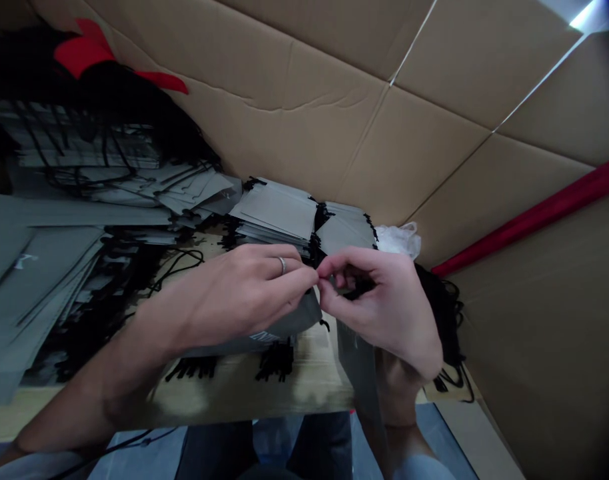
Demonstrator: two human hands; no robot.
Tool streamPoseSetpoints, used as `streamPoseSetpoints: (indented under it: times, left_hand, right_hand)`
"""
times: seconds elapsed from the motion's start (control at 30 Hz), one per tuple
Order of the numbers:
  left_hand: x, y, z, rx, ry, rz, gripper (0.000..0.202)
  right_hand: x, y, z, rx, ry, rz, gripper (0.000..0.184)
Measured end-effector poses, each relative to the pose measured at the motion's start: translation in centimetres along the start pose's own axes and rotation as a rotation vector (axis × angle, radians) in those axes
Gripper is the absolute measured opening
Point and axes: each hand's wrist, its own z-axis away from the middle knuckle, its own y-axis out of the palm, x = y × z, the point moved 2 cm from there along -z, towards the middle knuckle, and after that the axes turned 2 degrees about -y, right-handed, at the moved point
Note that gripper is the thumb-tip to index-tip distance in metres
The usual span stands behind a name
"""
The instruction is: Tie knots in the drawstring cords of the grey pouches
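Observation:
My left hand point(244, 293), a ring on one finger, is closed in a pinch at the top edge of a grey paper bag point(284, 328) that lies on the wooden table point(234, 390). My right hand point(379, 303) is closed too, its fingertips meeting the left hand's at the same spot, around a thin black cord I can barely make out. The bag's printed face shows under my left palm. Black cord handles point(277, 360) poke out below the bag.
Stacks of flat grey bags with black cords point(279, 213) stand behind my hands, and more point(39, 280) are piled at the left. A cardboard wall point(384, 133) closes the back and right. A white plastic bit point(397, 239) and a heap of black cords point(447, 313) sit at the right.

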Motion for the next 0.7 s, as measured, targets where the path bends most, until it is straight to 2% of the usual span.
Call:
streamPoseSetpoints:
  times: [0.13, 0.27, 0.37, 0.47, 0.57, 0.7]
  left_hand:
    - [-0.16, 0.25, 0.05, 0.013, -0.017, 0.012, 0.028]
    - [-0.38, 0.58, -0.26, -0.007, 0.070, -0.098, 0.032]
    - [-0.39, 0.68, -0.48, -0.067, 0.088, -0.104, 0.030]
    - [-0.33, 0.56, -0.38, -0.182, 0.054, -0.014, 0.019]
    - [-0.38, 0.36, -0.17, -0.250, 0.005, 0.082, 0.012]
    - [-0.36, 0.10, -0.41, -0.242, -0.075, 0.256, 0.013]
  right_hand:
    - [0.30, -0.07, 0.19, -0.007, -0.062, 0.086, 0.015]
    - [0.32, -0.04, 0.28, -0.026, -0.142, 0.151, 0.015]
    - [0.34, 0.00, 0.36, -0.057, -0.225, 0.177, 0.015]
    - [0.42, -0.11, 0.48, -0.078, -0.276, 0.152, 0.013]
    - [0.44, -0.40, 0.44, -0.053, -0.250, 0.056, 0.016]
    - [0.25, -0.62, 0.02, 0.034, -0.142, -0.096, 0.020]
